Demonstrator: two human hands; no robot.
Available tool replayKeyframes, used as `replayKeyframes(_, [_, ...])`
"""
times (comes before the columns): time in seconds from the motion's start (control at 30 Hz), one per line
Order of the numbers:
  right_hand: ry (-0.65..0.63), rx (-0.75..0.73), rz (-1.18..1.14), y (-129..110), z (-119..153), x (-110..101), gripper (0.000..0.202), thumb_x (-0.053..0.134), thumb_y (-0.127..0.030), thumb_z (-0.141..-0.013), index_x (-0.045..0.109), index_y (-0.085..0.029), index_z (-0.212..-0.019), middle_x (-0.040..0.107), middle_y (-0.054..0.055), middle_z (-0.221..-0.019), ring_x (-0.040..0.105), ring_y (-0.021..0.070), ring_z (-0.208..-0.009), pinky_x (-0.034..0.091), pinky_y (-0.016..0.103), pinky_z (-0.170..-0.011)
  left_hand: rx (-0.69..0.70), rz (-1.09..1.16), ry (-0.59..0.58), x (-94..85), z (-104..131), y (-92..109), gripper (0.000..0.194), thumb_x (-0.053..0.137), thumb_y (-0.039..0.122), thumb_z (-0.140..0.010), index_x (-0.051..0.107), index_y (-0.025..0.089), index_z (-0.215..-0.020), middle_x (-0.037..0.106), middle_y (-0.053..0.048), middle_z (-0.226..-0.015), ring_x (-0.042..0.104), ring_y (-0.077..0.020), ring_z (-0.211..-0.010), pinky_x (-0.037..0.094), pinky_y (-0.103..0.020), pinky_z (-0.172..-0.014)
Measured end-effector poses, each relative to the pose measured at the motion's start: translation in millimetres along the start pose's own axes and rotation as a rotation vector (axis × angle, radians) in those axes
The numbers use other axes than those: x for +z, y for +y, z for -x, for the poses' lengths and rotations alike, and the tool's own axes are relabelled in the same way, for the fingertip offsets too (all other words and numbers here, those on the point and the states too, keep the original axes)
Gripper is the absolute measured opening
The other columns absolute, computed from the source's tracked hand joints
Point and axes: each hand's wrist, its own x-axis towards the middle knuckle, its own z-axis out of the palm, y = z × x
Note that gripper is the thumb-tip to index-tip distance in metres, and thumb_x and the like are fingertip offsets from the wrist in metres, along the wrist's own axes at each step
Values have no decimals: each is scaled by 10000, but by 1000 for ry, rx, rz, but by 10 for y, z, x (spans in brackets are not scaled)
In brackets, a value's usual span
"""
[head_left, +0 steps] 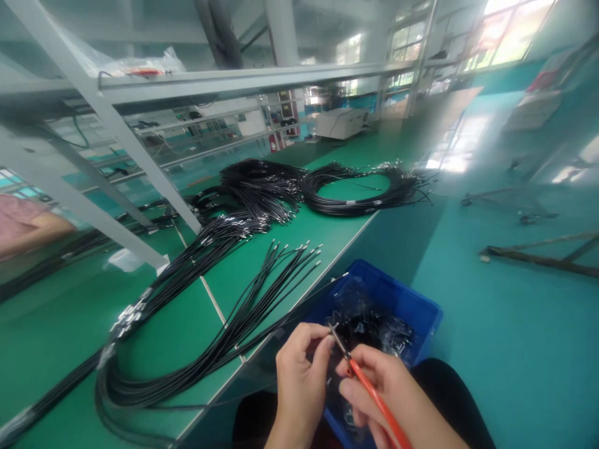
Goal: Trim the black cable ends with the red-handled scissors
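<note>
My right hand (379, 386) is closed around orange-handled pliers (374, 396), whose thin metal tip points up and to the left. At that tip, my left hand (302, 374) pinches something too small to make out between thumb and index finger. Both hands are over a blue bin (421, 312), which contains clear plastic bags and small dark and shiny parts. To the left, a bundle of black cables (187, 380) with pale metal ends bends around on the green table (262, 280). Some of its ends reach past the table edge, just above my hands.
Several more black cable bundles lie further back, including a round coil (346, 204). A white shelf frame (135, 149) rises from the table at left. Beyond it shows another person's arm (37, 234). A wheeled metal stand (538, 255) is on the floor to the right.
</note>
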Motion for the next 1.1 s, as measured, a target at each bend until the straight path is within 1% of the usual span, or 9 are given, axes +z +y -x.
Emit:
replayKeyframes(0.17, [171,-244,52,254,-9,-33,171,652,-141,-613,574,-174,-761,552,-50,-565,506,104,-503,401,210,-501,109,-94,21,-18,-1,16,78,574,158,-789,641,189,-764,639,-16,-714,607,-159,-655,476,-241,-612])
replayKeyframes(0.27, [333,-330,-63,329,-25,-51,261,700,-181,-597,596,-189,-836,580,-29,-619,538,137,-569,426,243,-555,183,-147,21,-31,13,60,78,572,158,-793,626,193,-749,621,-15,-702,594,-154,-643,466,-235,-600])
replayKeyframes(0.37, [441,-387,-193,256,-47,-43,313,738,-237,-606,575,-204,-871,593,-21,-634,557,142,-569,435,243,-539,231,-215,-13,-42,37,100,81,564,169,-803,606,192,-738,595,-16,-680,572,-146,-607,447,-229,-568])
replayKeyframes(0.57, [423,-468,-330,-41,-75,13,322,698,-310,-709,517,-219,-958,612,-18,-729,546,114,-563,457,229,-544,305,-395,-43,-47,93,116,117,532,190,-822,589,202,-721,559,-17,-643,537,-140,-561,409,-223,-535])
replayKeyframes(0.67, [443,-449,-311,-119,-90,33,323,711,-304,-695,509,-216,-932,569,-48,-653,558,124,-550,455,224,-513,351,-481,-34,-26,116,110,133,526,186,-821,591,203,-706,549,-16,-633,537,-138,-555,398,-215,-528])
replayKeyframes(0.77, [496,-448,-227,-139,-109,61,329,733,-261,-659,521,-206,-905,586,-37,-650,609,154,-622,494,241,-579,363,-523,-20,-9,125,112,148,529,180,-814,601,204,-687,550,-13,-627,537,-135,-548,391,-210,-524])
replayKeyframes(0.87, [497,-454,-208,-108,-135,96,322,720,-237,-658,529,-204,-915,628,-7,-713,638,174,-709,512,260,-658,295,-467,-37,-20,113,127,156,531,186,-810,600,200,-670,549,-10,-624,537,-135,-546,390,-210,-515])
replayKeyframes(1.0, [484,-477,-238,-46,-129,44,386,754,-274,-604,548,-210,-924,651,13,-736,642,195,-729,512,282,-661,110,-239,-87,-88,61,132,125,555,182,-790,595,200,-672,564,6,-636,535,-133,-557,398,-216,-525])
replayKeyframes(1.1, [312,-471,-214,-45,-22,-109,356,731,-245,-640,581,-200,-959,658,22,-771,604,149,-677,478,246,-620,6,-89,-91,-156,1,123,101,594,187,-759,594,193,-658,565,17,-623,523,-137,-570,399,-222,-540])
